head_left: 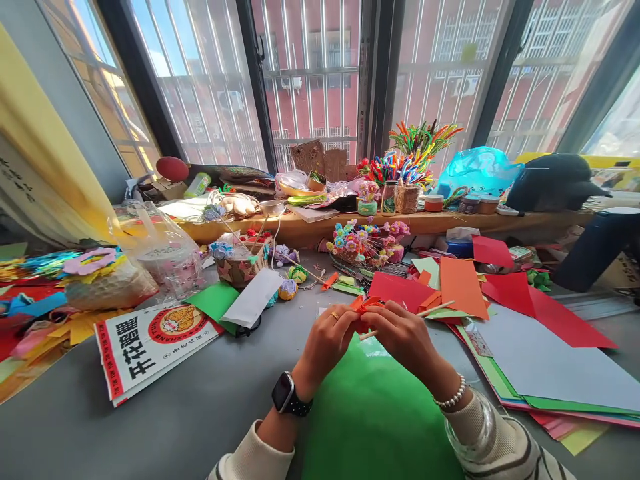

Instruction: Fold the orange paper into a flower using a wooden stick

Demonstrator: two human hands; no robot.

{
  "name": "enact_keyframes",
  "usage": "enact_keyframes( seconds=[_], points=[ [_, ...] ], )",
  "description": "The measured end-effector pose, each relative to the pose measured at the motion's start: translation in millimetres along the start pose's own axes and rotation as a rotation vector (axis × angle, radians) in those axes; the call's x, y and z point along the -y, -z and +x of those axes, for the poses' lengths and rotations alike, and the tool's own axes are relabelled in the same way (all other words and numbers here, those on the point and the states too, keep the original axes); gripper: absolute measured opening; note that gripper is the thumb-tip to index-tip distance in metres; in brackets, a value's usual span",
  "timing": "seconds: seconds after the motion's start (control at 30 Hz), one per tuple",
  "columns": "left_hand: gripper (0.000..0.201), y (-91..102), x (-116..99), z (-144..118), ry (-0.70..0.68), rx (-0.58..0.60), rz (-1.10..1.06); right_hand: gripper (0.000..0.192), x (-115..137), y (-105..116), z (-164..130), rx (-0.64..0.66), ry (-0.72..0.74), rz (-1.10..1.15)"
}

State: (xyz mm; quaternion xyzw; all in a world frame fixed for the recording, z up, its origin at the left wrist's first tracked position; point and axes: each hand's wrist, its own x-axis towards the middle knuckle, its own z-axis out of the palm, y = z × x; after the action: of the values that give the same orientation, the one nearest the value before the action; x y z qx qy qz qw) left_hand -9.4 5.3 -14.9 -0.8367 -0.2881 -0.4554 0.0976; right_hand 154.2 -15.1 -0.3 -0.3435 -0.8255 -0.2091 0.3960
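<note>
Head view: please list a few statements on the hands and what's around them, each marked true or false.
1. The left hand and right hand both have their fingers at the red-orange paper. True.
2. The watch is on the right wrist. False: the watch is on the left wrist.
3. A thin wooden stick shows on both sides of the right hand. True.
4. The dark cap lies between the two hands. False: the cap rests on the window ledge, at the picture's right.
5. The beaded bracelet is on the right wrist. True.
</note>
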Motion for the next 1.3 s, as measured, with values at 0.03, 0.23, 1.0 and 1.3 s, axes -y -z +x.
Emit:
enact_keyframes(
  seconds=[0.03,0.23,1.0,1.3],
  points=[
    [0.007,0.0,-0.4,0.1,0.005,-0.004,0.001,0.016,0.7,-0.2,0.1,-0.011,0.005,0.0],
    [0.008,1.0,-4.2,0.5,0.0,-0.033,0.013,0.017,5.1,3.0,2.7,-0.055,0.023,-0.01],
    [0.01,10.2,-5.4,1.6,-0.043,-0.039,0.02,0.012,10.3,-1.6,-4.5,-0.135,0.039,-0.079],
    [0.02,16.2,-1.2,4.3,-0.063,0.032,0.067,0.017,8.8,-2.9,-8.1,-0.139,0.067,-0.096]
  ],
)
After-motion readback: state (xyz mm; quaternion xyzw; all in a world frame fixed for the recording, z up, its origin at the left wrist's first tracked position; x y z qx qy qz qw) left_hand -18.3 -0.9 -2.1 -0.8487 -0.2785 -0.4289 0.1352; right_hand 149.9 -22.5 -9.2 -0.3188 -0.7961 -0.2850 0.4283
